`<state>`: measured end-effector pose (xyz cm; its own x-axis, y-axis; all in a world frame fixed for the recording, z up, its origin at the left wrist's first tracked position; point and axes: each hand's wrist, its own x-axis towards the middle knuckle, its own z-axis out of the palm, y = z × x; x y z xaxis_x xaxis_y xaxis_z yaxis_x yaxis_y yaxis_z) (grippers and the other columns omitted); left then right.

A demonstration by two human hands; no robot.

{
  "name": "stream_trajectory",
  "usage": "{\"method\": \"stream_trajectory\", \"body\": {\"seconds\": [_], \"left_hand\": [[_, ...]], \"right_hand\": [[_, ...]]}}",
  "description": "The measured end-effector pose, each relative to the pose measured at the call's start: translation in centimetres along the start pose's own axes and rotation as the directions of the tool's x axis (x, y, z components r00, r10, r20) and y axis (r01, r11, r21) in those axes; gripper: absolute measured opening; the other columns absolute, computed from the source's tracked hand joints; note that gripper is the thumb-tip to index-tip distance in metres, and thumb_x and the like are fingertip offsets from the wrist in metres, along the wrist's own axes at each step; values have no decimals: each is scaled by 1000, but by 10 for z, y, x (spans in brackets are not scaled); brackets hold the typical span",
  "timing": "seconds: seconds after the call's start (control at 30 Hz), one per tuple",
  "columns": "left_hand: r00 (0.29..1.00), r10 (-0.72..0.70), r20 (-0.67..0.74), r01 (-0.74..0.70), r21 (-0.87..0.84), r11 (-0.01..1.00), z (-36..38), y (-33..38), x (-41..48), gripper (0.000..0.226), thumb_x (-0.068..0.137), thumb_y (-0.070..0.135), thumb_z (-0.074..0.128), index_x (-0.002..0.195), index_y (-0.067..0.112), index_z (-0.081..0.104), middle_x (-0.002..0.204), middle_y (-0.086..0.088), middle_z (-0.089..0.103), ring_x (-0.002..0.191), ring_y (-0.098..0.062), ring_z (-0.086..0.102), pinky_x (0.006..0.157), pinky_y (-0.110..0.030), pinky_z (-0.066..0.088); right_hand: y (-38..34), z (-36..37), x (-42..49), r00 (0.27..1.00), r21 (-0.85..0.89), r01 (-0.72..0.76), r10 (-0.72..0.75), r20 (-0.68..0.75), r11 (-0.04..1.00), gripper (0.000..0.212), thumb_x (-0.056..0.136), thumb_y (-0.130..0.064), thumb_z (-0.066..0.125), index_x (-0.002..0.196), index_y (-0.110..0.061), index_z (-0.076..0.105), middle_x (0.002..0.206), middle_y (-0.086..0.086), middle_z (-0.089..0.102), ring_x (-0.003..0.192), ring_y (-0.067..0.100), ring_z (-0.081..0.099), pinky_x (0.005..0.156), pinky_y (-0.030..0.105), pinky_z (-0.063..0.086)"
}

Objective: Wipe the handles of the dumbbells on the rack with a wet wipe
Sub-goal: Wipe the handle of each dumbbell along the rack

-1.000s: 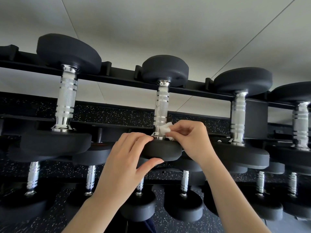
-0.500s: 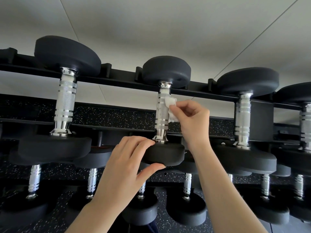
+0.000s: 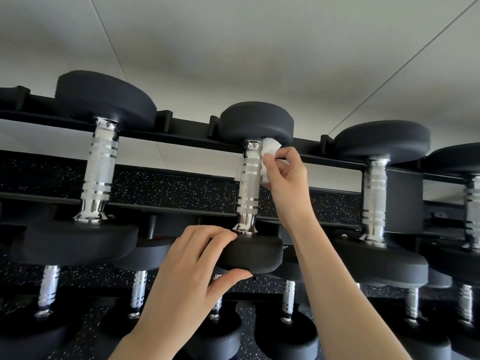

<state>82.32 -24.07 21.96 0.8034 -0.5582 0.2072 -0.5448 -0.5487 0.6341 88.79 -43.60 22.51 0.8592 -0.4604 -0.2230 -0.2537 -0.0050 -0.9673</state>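
The black rack [image 3: 181, 137] carries its dumbbells across two rails, so each chrome handle lies bare in the gap, within reach from below. The middle dumbbell [image 3: 246, 203] is the one being cleaned. The left hand [image 3: 187, 276] clamps its near head [image 3: 259, 253], fingers curled over the top and thumb under the rim, probably to stop it rolling. Above that hand, the right hand [image 3: 285, 178] pinches a bunched white wet wipe [image 3: 268, 157] between thumb and curled fingers. It presses the wipe against the right side of the handle [image 3: 250, 175], just under the far head [image 3: 255, 123]. Whether the wipe wraps behind the handle I cannot tell.
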Motion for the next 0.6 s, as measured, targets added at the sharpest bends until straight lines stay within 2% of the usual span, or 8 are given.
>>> {"method": "stream_trajectory", "body": {"seconds": [0.13, 0.2, 0.3, 0.37, 0.43, 0.6], "left_hand": [[1000, 14, 3, -14, 8, 1000, 2, -2, -1, 47, 93, 59, 43, 117, 20, 54, 115, 12, 50, 104, -12, 51, 83, -29, 44], [1000, 15, 1, -15, 11, 1000, 3, -3, -1, 47, 93, 59, 43, 118, 20, 54, 115, 11, 50, 104, -12, 51, 83, -30, 44], [1000, 13, -3, -13, 8, 1000, 4, -3, -1, 48, 92, 58, 44, 118, 19, 54, 115, 10, 51, 105, -13, 51, 85, -29, 43], [1000, 12, -8, -12, 3, 1000, 4, -2, -2, 48, 92, 57, 45, 118, 18, 54, 116, 10, 51, 105, -12, 50, 87, -29, 43], [1000, 7, -9, -7, 2, 1000, 4, -2, -2, 48, 92, 57, 46, 118, 18, 54, 116, 10, 50, 106, -12, 50, 87, -29, 43], [1000, 3, -7, -3, -6, 1000, 3, -1, -2, 48, 92, 58, 45, 119, 19, 53, 116, 11, 50, 106, -12, 50, 88, -29, 43]], "right_hand": [[4, 1, 8, 995, 150, -63, 50, 91, 987, 6, 97, -16, 46, 92, -14, 45, 67, 1, 61, 62, 13, 50, 69, 36, 43], [6, 2, 9, 985, 267, -112, 71, 159, 957, 3, 99, -14, 42, 100, -12, 44, 80, 4, 64, 71, 16, 57, 71, 34, 48], [9, 3, 8, 967, 395, -173, 80, 240, 902, 10, 100, -13, 38, 108, -12, 44, 90, 5, 64, 84, 21, 60, 79, 38, 49], [10, 1, 7, 958, 407, -193, 82, 274, 893, 13, 100, -12, 37, 111, -13, 45, 94, 5, 65, 91, 26, 58, 86, 43, 48], [12, -2, 5, 950, 397, -207, 88, 299, 894, 15, 100, -11, 37, 112, -14, 46, 94, 4, 65, 89, 22, 59, 90, 45, 46], [19, -7, -6, 931, 356, -236, 105, 351, 904, 22, 100, -13, 37, 122, -9, 43, 94, 5, 66, 81, 17, 62, 77, 35, 52]]}}
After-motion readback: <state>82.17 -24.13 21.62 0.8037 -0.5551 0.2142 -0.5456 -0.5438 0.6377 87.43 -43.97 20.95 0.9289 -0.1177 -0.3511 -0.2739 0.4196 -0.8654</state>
